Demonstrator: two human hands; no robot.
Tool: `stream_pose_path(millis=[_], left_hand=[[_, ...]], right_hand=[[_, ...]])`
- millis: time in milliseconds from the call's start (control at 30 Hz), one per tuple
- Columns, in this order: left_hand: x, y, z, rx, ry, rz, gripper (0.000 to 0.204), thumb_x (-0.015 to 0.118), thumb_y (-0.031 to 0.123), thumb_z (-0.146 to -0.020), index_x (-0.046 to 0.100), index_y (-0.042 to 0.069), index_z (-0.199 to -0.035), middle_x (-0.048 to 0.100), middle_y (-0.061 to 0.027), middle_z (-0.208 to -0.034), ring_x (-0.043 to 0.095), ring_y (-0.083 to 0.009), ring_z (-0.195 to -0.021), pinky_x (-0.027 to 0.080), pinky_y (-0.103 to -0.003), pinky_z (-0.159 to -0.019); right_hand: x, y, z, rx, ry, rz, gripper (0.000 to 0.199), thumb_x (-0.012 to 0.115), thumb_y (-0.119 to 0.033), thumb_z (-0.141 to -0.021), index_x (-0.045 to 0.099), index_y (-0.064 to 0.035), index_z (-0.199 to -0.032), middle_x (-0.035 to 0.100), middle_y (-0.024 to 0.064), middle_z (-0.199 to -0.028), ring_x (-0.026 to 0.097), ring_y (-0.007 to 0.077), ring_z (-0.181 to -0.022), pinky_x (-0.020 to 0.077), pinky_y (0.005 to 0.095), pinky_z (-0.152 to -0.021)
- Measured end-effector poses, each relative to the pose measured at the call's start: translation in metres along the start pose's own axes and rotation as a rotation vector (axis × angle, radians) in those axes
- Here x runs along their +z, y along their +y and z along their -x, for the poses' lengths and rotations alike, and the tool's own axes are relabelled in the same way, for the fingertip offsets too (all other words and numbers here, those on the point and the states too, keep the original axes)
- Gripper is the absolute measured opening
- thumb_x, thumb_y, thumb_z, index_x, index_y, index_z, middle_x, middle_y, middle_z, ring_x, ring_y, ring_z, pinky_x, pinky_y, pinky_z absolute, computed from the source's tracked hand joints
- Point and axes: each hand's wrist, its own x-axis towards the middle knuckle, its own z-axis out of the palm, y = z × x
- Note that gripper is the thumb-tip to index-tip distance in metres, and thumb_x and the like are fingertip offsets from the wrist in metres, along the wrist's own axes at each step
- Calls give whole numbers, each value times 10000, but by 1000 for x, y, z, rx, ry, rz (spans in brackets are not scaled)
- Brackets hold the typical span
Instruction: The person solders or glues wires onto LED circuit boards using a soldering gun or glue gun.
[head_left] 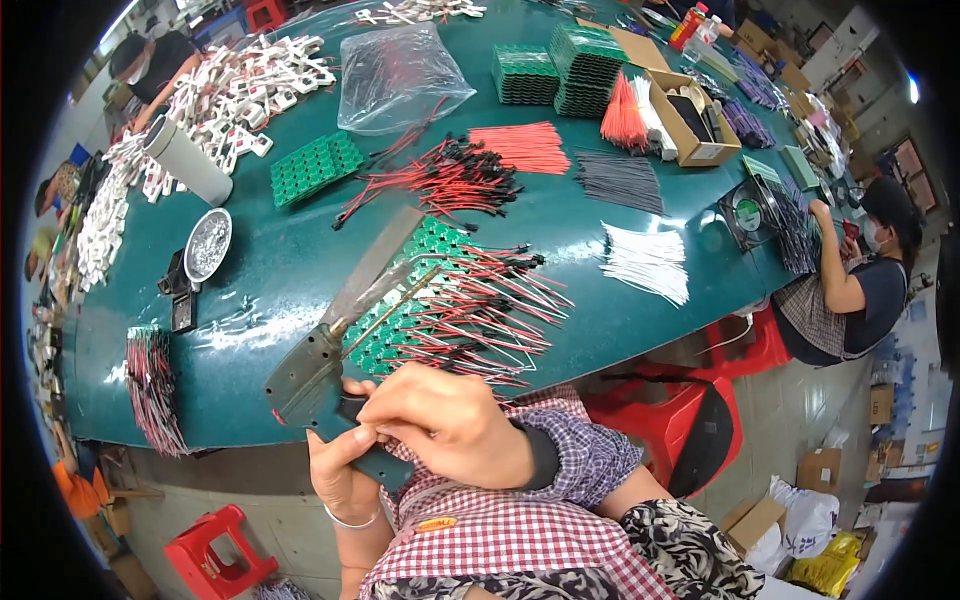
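Note:
My left hand is wrapped around the handle of a dark green soldering gun. Its thin metal tip reaches up and right over a green circuit board panel, and a grey flat strip stands out beside it. Red, white and black wires lie across the panel's right side. Just in front of the handle, my right hand is closed in a pinch against the left thumb; whatever is between its fingertips is hidden.
Red-and-black wires, white wires and black wires lie beyond the panel. A metal bowl and wired boards are leftward. Stacked boards stand at the back. A co-worker sits at right near a fan.

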Motion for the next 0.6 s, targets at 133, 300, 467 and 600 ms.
stream_pose_path(millis=[133,300,467,600], left_hand=[[15,-5,-3,9,-15,-53,539,649,-12,-660,512,-31,-1181,600,-162,-1094,627,-243,-958,527,-335,-877],[22,-2,-13,48,53,-112,527,669,-42,-698,510,-28,-1200,572,-172,-1105,622,-196,-857,548,-322,-784],[13,5,-27,175,98,-216,489,694,-7,-769,506,-24,-1220,564,-170,-1116,591,-157,-774,521,-279,-708],[2,4,-43,186,157,-170,449,668,-9,-805,508,-21,-1224,570,-158,-1113,572,-147,-748,495,-275,-667]], right_hand=[[-9,0,1,158,36,-190,199,727,95,-756,691,9,-931,684,98,-907,673,222,-844,554,322,-745],[-44,0,-7,112,108,-103,201,730,94,-750,702,-7,-921,703,101,-908,678,202,-862,550,310,-773],[-153,53,11,229,483,641,139,685,76,-784,679,19,-911,671,104,-882,649,208,-809,514,291,-742],[-226,105,35,215,343,1055,177,701,-1,-756,689,-22,-932,654,127,-905,600,321,-874,482,394,-794]])
